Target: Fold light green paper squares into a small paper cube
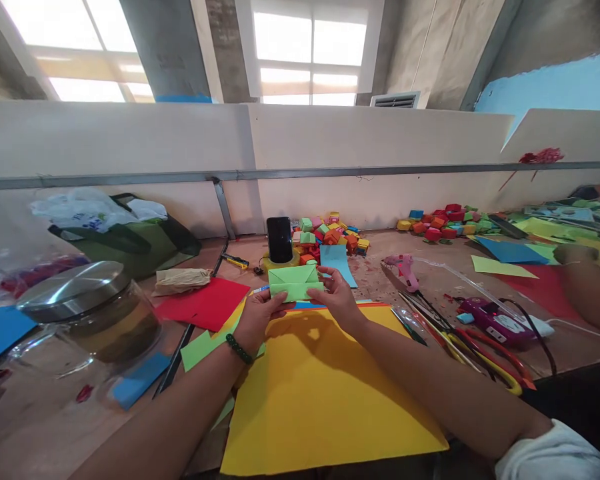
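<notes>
The left hand (263,317) and right hand (341,303) are holding the folded green paper (296,285) between them; each grip is pinching one end, with the thumb lying on the near face. The paper is hovering over the far part of the yellow sheet (330,400), in front of the phone (279,239). Good handling is probably requiring level edges, even thumb pressure and light tension; uneven pulling is risking a skewed crease. The paper is hiding its far face, its inner layers and some fingertips. Another person's hand (576,256) is appearing blurred, the arm running out of view.
</notes>
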`<act>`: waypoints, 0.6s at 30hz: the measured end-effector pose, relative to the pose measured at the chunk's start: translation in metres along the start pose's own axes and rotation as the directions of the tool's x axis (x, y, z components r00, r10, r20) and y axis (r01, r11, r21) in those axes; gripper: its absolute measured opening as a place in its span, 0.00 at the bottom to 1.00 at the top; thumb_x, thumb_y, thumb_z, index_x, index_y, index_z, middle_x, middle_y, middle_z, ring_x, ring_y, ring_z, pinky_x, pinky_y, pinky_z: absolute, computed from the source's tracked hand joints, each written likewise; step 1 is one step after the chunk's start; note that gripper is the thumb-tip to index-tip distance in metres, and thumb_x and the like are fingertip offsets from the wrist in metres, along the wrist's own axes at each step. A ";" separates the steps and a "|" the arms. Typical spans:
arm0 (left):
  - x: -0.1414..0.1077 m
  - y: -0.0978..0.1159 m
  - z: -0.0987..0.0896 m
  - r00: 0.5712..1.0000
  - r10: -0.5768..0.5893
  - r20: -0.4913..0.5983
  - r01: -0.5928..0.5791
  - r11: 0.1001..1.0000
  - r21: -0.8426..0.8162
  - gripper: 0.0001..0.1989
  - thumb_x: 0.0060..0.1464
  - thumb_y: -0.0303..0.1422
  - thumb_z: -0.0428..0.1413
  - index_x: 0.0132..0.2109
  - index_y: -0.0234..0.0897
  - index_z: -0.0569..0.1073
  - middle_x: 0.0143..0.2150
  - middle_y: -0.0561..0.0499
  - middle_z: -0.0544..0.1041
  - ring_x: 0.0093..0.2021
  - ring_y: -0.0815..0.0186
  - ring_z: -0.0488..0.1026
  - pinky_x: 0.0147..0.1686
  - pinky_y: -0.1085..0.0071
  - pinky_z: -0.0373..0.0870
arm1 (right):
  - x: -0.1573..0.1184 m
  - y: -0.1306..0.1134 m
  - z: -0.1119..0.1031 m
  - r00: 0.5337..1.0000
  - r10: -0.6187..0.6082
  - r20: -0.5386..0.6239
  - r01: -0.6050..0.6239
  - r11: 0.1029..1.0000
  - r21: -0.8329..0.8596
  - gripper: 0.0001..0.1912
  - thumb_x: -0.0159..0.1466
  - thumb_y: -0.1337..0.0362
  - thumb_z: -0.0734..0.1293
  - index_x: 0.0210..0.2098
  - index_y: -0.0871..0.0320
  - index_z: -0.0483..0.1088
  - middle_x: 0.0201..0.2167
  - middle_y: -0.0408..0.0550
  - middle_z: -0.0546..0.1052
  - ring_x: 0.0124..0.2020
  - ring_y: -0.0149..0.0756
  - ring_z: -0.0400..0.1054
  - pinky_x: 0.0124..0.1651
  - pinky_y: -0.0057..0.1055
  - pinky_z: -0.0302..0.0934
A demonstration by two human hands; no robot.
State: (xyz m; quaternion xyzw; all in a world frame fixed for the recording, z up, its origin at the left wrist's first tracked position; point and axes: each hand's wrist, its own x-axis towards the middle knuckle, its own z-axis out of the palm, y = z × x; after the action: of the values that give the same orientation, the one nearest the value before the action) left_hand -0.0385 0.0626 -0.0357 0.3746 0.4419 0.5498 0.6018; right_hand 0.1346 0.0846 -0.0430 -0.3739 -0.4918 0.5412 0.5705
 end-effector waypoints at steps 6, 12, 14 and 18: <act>0.002 0.001 -0.001 0.999 0.005 -0.033 -0.006 0.999 -0.040 0.14 0.37 0.30 0.69 0.34 0.32 0.77 0.32 0.49 0.81 0.27 0.67 0.78 0.24 0.79 0.71 | -0.001 -0.004 -0.001 0.997 -0.026 0.066 0.026 1.000 0.004 0.28 0.41 0.55 0.78 0.36 0.54 0.62 0.29 0.38 0.77 0.28 0.33 0.74 0.35 0.32 0.69; 0.003 0.000 -0.001 1.000 0.030 -0.007 -0.031 0.997 -0.073 0.16 0.37 0.31 0.69 0.36 0.32 0.77 0.34 0.48 0.82 0.28 0.67 0.79 0.24 0.79 0.72 | 0.000 -0.007 -0.003 0.992 0.060 0.107 -0.053 0.996 -0.066 0.23 0.40 0.48 0.77 0.22 0.58 0.69 0.22 0.41 0.76 0.29 0.36 0.75 0.37 0.32 0.67; 0.003 -0.002 -0.001 1.000 0.029 0.009 -0.029 0.996 -0.079 0.16 0.37 0.32 0.69 0.36 0.32 0.77 0.35 0.48 0.82 0.29 0.66 0.79 0.25 0.79 0.73 | 0.000 -0.007 -0.003 0.994 0.086 0.070 -0.084 0.996 -0.038 0.24 0.38 0.47 0.77 0.20 0.58 0.68 0.22 0.41 0.76 0.29 0.37 0.75 0.36 0.32 0.67; 0.001 -0.001 0.000 0.999 0.027 0.027 -0.025 0.996 -0.082 0.16 0.40 0.32 0.68 0.38 0.32 0.77 0.36 0.47 0.82 0.31 0.65 0.80 0.28 0.77 0.75 | -0.001 -0.008 0.000 0.994 0.107 0.010 -0.107 0.994 0.014 0.25 0.34 0.48 0.78 0.20 0.58 0.66 0.20 0.40 0.76 0.28 0.38 0.76 0.34 0.30 0.67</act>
State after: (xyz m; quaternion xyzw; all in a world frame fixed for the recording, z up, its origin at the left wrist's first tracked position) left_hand -0.0387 0.0633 -0.0368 0.3631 0.4058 0.5698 0.6155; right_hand 0.1366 0.0825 -0.0356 -0.3930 -0.4697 0.5763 0.5411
